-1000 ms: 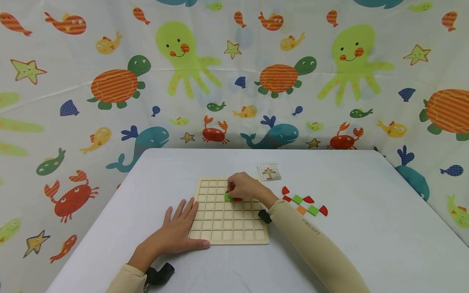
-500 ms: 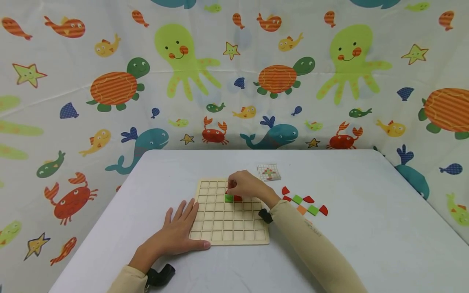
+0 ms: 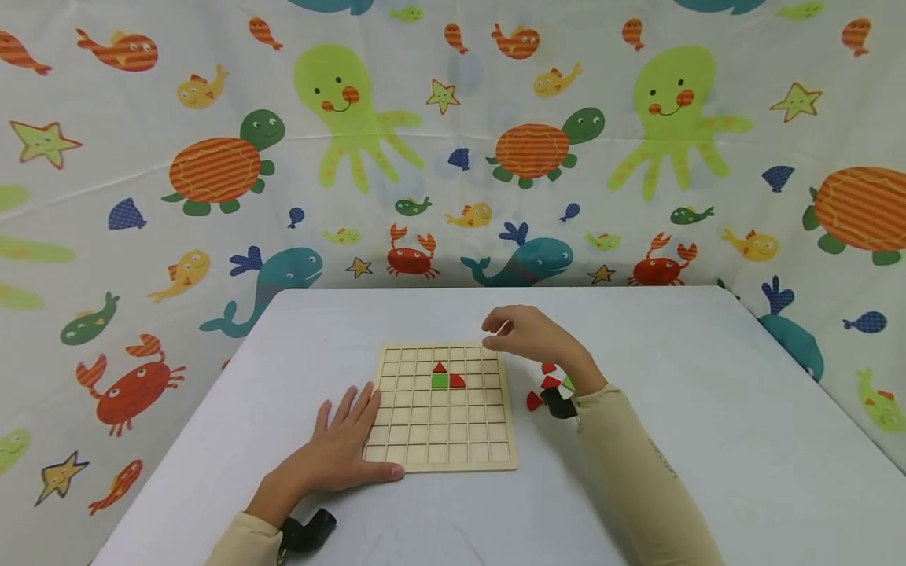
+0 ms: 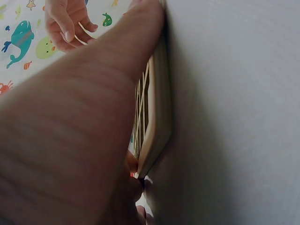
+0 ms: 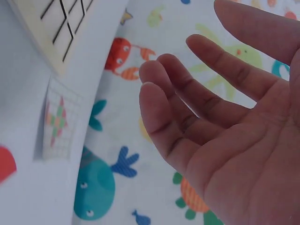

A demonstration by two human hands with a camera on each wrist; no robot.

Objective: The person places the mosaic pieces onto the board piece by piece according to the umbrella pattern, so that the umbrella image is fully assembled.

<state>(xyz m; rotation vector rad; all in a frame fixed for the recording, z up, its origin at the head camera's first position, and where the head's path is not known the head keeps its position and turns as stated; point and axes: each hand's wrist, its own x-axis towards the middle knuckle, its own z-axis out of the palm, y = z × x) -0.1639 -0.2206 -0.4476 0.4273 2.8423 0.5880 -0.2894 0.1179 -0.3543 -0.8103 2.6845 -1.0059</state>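
My left hand (image 3: pixel 343 444) lies with spread fingers along the left edge of a wooden grid board (image 3: pixel 418 434), thumb at its front edge. In the board's upper part sit a red triangle (image 3: pixel 440 367), a green square (image 3: pixel 440 381) below it and a red quarter-circle piece (image 3: pixel 457 381) to the square's right. Over the board's far right corner hovers my right hand (image 3: pixel 532 336). Its fingers are loosely bent and hold nothing in the right wrist view. A pattern card (image 5: pixel 61 124) shows there; in the head view this hand covers it.
Loose red pieces (image 3: pixel 550 382) and a green piece (image 3: pixel 569 384) lie right of the board, partly hidden by my right wrist and its black camera (image 3: pixel 559 403). Another red piece (image 3: pixel 534 402) lies nearer the board. A sea-animal cloth (image 3: pixel 396 157) hangs behind the table.
My right hand has lifted off the red triangle and moved right and away, uncovering the triangle and the red quarter circle. My left hand keeps its place on the board.
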